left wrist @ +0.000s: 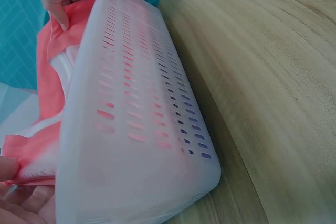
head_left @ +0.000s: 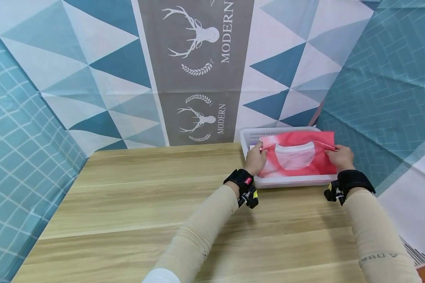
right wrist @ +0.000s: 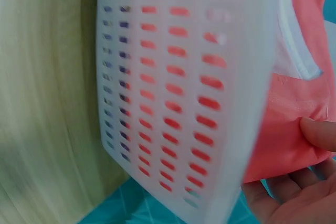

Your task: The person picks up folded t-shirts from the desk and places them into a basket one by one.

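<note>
**Both hands pinch a pink garment at the basket**

The left hand [head_left: 255, 158] sits at the near-left corner of a white slotted basket [head_left: 248, 136], fingers and thumb closed on the left edge of a folded pink-and-white garment [head_left: 297, 155]. In the left wrist view the basket wall [left wrist: 142, 129] fills the frame, and the pink cloth [left wrist: 50, 82] shows just behind it, with the fingertips [left wrist: 16, 169] of that hand nipping its lower corner.

Between the two hands the garment is stretched flat over the basket, its white neckline panel roughly midway. I cannot tell for sure whether the cloth rests on the rim or is held just above it.

The right hand [head_left: 340, 156] pinches the opposite edge of the garment at the basket's right side. The right wrist view, somewhat blurred, shows the thumb [right wrist: 317, 135] pressed on the pink fabric [right wrist: 299, 103], with the other fingers curled under it and the basket wall [right wrist: 173, 87] just to the left.

As I judge it, the step in hand is handling the garment at the basket, both edges already gripped. Whichever way the next move goes, it calls for both hands to travel together at the same height, keeping the cloth taut so the fold holds and no edge snags on the rim. The wooden table [head_left: 145, 196] lies near both forearms.
</note>
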The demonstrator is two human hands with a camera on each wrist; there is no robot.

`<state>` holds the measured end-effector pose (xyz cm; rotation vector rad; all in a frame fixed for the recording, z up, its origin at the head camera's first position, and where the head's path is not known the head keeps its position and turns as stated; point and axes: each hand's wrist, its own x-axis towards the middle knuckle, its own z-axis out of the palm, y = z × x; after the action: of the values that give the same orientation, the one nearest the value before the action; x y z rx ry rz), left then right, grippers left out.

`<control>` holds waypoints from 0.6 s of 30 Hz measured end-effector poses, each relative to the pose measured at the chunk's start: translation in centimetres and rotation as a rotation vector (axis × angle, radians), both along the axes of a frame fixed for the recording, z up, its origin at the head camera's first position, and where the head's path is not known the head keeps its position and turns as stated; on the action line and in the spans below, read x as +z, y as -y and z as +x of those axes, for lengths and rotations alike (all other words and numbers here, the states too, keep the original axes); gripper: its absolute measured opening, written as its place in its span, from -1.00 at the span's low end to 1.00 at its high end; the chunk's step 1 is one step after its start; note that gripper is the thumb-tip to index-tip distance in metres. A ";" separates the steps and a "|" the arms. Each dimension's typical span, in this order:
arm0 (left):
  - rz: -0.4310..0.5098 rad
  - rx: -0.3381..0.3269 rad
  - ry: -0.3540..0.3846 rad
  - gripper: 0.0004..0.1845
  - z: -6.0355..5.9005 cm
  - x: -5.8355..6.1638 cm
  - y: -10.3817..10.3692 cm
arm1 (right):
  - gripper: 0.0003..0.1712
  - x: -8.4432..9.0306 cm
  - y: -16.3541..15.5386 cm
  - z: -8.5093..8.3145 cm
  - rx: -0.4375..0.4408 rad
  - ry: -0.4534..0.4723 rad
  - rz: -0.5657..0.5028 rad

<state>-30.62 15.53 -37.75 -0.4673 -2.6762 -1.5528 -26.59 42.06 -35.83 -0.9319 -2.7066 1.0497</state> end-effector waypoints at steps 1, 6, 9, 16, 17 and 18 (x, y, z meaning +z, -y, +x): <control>-0.010 0.004 -0.002 -0.82 0.0 -0.1 -0.1 | -0.38 -0.3 0.2 -0.1 -0.002 0.002 0.008; -0.021 0.012 -0.008 -0.68 0.0 -0.5 -0.6 | -0.40 -1.3 0.9 -0.4 0.006 -0.004 0.037; -0.027 0.005 -0.010 -0.66 -0.1 -0.6 -0.8 | -0.43 -1.7 1.3 -0.6 0.028 -0.037 0.068; -0.177 -0.010 -0.053 -0.58 -0.3 -0.9 -0.9 | -0.38 -2.1 1.7 -0.4 0.037 0.017 0.053; -0.207 -0.012 -0.060 -0.59 -0.2 -0.9 -0.9 | -0.36 -2.2 1.6 -0.4 0.029 0.035 0.051; -0.231 -0.018 -0.058 -0.59 -0.1 -0.8 -0.9 | -0.35 -2.2 1.6 -0.4 0.022 0.052 0.051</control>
<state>-30.69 16.38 -38.56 -0.5339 -2.8254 -1.2177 -26.96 40.46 -38.05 -0.9360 -2.7775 0.9686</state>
